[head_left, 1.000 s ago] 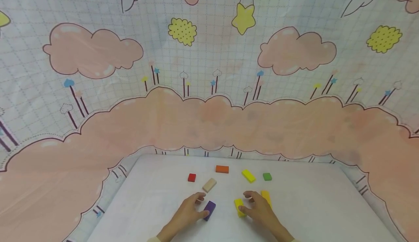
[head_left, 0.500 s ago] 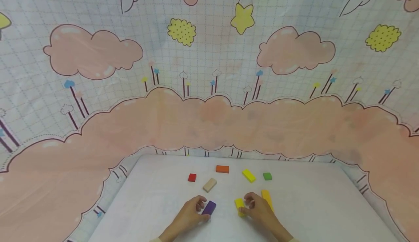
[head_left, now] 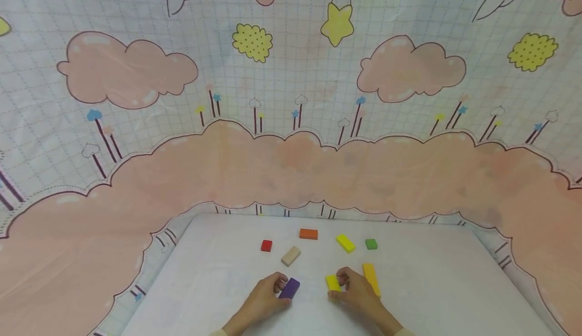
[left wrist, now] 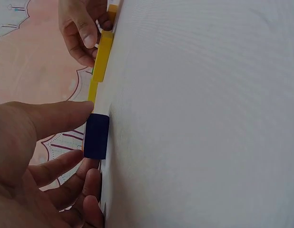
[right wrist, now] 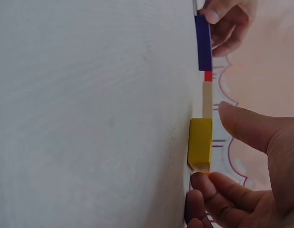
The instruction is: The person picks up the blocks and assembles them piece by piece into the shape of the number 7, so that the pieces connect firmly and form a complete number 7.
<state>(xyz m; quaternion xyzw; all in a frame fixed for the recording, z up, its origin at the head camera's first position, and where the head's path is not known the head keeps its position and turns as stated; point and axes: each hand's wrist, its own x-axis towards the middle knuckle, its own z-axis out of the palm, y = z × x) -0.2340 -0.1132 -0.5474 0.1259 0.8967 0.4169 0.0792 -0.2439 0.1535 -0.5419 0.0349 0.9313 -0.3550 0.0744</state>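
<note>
Near the table's front, my left hand pinches a purple block between thumb and index finger; the block lies on the table. In the left wrist view the thumb meets one edge of it and the index fingertip the other. My right hand is spread loosely around a yellow block. The right wrist view shows a gap between that thumb and the yellow block, with the other fingertips close beside its far end. Just right of this hand lies a longer orange-yellow block.
Farther back on the white table lie a plain wooden block, a small red block, an orange block, another yellow block and a small green block. A cloud-patterned cloth rises behind.
My left thumb and fingers have closed in on the purple block, which has turned slightly. The right hand has shifted a little left, its thumb now nearer the front end of the yellow block.
</note>
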